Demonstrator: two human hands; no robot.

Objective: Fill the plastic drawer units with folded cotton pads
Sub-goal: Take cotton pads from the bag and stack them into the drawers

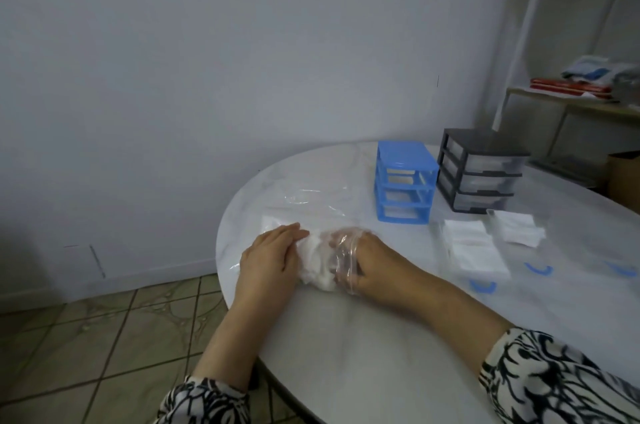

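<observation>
Left hand [270, 255] lies flat, fingers straight, on the bag [311, 202]; right hand [360, 261], inside it, curls round pads [317, 264].

Both my arms reach forward, hands close together. My left hand [268, 255] lies flat with straight fingers [294, 229], and my right hand [360, 259] has its fingers curled in.
</observation>
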